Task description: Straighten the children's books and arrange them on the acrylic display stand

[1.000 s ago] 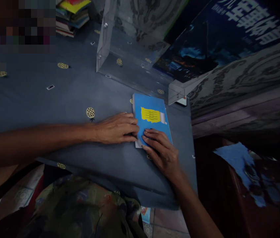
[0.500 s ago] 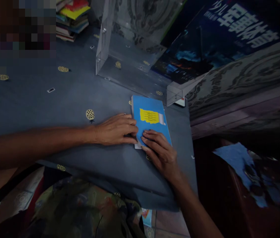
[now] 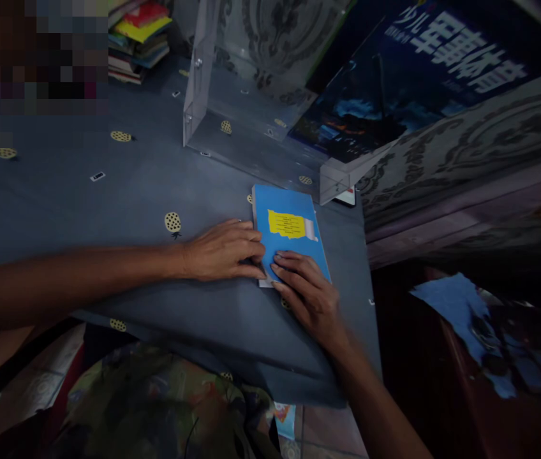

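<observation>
A thin blue book [image 3: 289, 223] with a torn-edged yellow label lies flat on a dark blue patterned tablecloth [image 3: 108, 204]. My left hand [image 3: 222, 250] rests flat beside the book's left edge, its fingertips touching the near-left corner. My right hand [image 3: 309, 293] lies on the book's near end, fingers stretched out and pressing on the cover. Neither hand grips the book.
A clear acrylic stand [image 3: 251, 95] stands just behind the book, with a large dark blue book [image 3: 409, 76] leaning in it. A stack of coloured books [image 3: 136, 38] sits at the far left. The table's edge [image 3: 369, 268] drops off at the right of the book.
The view has drifted slightly; the book and both hands keep nearly the same pose, with the right fingers shifted a little on the cover.
</observation>
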Demonstrator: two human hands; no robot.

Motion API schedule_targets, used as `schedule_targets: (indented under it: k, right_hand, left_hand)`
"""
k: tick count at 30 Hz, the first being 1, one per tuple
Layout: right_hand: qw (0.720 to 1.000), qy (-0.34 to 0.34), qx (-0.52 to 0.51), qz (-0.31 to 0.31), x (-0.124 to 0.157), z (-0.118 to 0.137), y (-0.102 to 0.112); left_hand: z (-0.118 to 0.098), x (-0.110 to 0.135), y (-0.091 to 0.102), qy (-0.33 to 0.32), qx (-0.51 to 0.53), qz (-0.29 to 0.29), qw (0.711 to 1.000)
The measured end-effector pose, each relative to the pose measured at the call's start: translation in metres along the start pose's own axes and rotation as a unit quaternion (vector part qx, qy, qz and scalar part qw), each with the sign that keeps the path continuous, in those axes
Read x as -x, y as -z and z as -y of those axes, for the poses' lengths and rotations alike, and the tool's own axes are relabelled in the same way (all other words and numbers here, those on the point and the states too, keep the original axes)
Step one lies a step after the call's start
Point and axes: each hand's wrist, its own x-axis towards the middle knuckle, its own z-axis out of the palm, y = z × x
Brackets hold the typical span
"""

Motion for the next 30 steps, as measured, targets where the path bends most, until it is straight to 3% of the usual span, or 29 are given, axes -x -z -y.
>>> schedule_targets:
  k: [30]
  right_hand:
    - [1.0,0.006,0.0,-0.004,0.0002,0.0005,0.0001]
  left_hand:
    - [-0.0015,-0.0034,0.0049,0.032,0.044,0.026,0.998]
